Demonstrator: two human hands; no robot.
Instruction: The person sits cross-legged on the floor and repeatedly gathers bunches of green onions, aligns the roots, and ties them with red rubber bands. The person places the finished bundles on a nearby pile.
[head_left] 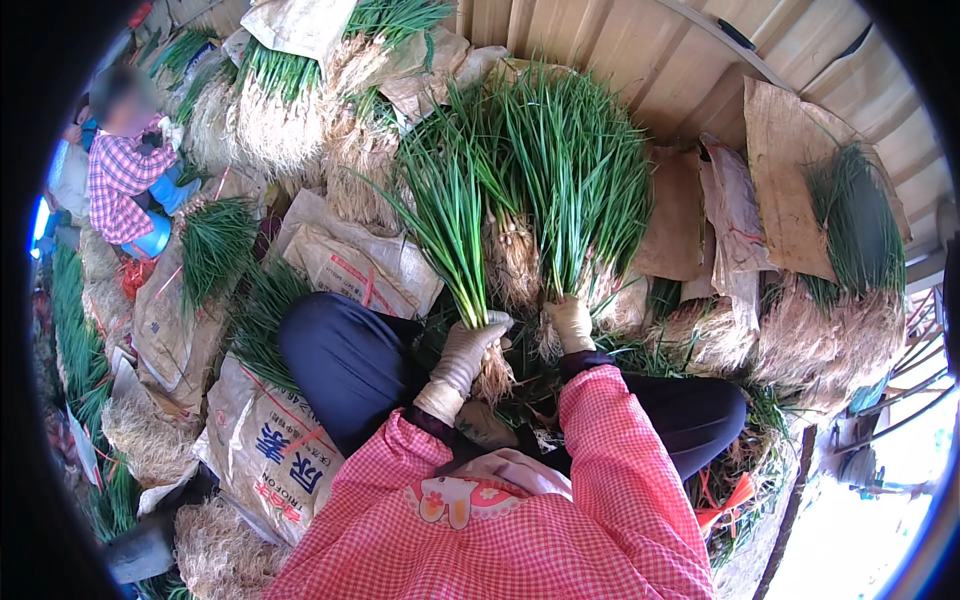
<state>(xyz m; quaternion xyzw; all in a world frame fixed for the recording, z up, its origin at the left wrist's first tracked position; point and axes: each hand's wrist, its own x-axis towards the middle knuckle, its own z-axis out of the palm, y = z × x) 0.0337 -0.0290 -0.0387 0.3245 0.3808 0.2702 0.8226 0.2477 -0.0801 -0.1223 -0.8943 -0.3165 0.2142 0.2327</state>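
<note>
My left hand [462, 362], in a pale work glove, is closed around the lower stalks of a bunch of scallions [448, 225]. Their green leaves point up and away from me, and the pale roots hang below the fist. Close by on the right, my gloved right hand [570, 326] has its fingers curled at the root end of more scallions, at the near edge of a big heap [590, 160]. The stalks it grips are partly covered by the hand. Loose green leaves lie in the shadow between my bent knees.
Printed woven sacks [265, 440] lie to my left among more scallions. Brown sacking [790, 180] covers bundles at the right, and a corrugated wall [600, 35] rises behind. Orange-red ties [728, 505] lie near my right knee. A person [125, 170] in a checked shirt sits far left.
</note>
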